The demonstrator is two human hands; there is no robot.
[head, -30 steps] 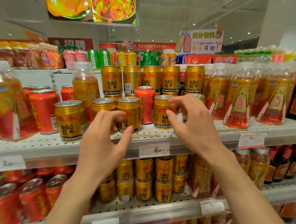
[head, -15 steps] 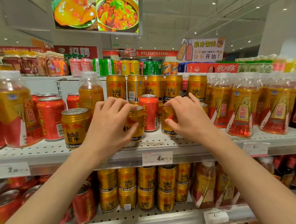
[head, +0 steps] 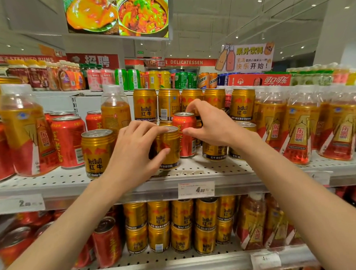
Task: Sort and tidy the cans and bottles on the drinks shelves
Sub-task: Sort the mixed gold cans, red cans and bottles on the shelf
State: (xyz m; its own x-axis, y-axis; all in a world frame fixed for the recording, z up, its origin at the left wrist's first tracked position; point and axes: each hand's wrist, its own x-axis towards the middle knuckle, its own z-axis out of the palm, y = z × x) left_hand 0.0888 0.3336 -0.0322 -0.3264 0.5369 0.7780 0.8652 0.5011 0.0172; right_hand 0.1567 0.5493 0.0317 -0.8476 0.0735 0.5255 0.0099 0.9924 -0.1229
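Observation:
On the middle shelf [head: 247, 173], my left hand [head: 133, 155] is closed around a gold Red Bull can [head: 170, 145] at the front, with the thumb low on its face and the fingers over its rim. Just behind and to the right of it stands a red can [head: 186, 141] among the gold ones. My right hand [head: 212, 124] grips that red can near the top, thumb on the front and fingers curled behind. Another gold can [head: 97, 152] stands alone to the left. More gold cans [head: 242, 104] are stacked in a row behind.
Red cans [head: 68, 140] and two orange-drink bottles [head: 26, 130] fill the shelf's left. A dense row of the same bottles [head: 296, 132] stands on the right. The shelf below holds stacked gold cans [head: 182, 225]. A price tag [head: 196, 189] hangs on the shelf edge.
My left hand closed on a front gold can and holds it. My right hand left the gold can it touched and moved back-left onto the red can. The camera moved closer.

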